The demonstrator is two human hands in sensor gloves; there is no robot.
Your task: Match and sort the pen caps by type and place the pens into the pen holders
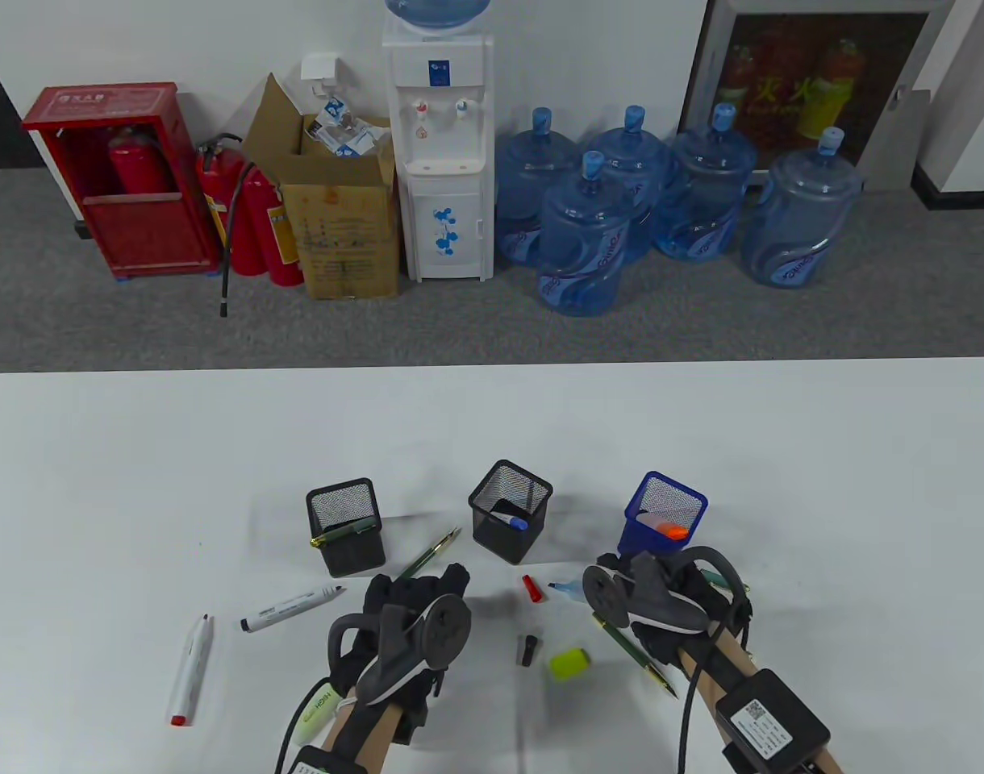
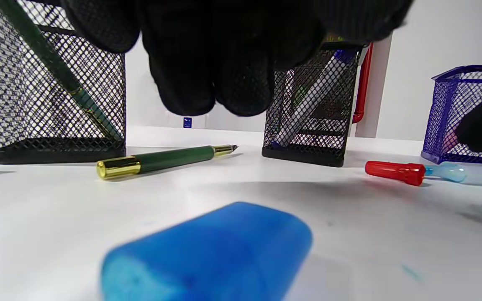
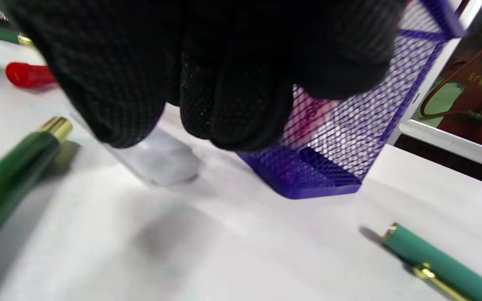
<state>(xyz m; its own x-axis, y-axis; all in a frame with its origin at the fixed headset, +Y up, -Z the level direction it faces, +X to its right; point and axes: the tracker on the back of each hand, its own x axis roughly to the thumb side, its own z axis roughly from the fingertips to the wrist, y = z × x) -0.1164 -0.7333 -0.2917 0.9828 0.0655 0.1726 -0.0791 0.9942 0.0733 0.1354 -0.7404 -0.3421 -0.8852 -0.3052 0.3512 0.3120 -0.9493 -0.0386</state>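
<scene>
My left hand (image 1: 415, 588) hovers low over the table, fingers loosely bent (image 2: 211, 83) and holding nothing. A blue cap (image 2: 207, 255) lies under its palm and a dark green pen (image 1: 427, 552) just ahead. My right hand (image 1: 621, 576) curls its fingers (image 3: 207, 83) round the pale barrel of a blue-tipped highlighter (image 3: 157, 161), whose tip (image 1: 564, 587) pokes out to the left by a red cap (image 1: 532, 588). Behind stand the left black holder (image 1: 339, 524), the middle black holder (image 1: 510, 509) and the blue holder (image 1: 664, 516), each with a pen inside.
A black cap (image 1: 527, 649) and a yellow-green cap (image 1: 569, 663) lie between my hands. A green pen (image 1: 633, 651) lies under my right wrist and a teal pen (image 3: 433, 263) beside it. At the left are a white marker (image 1: 292, 608) and a red-capped white pen (image 1: 190, 671).
</scene>
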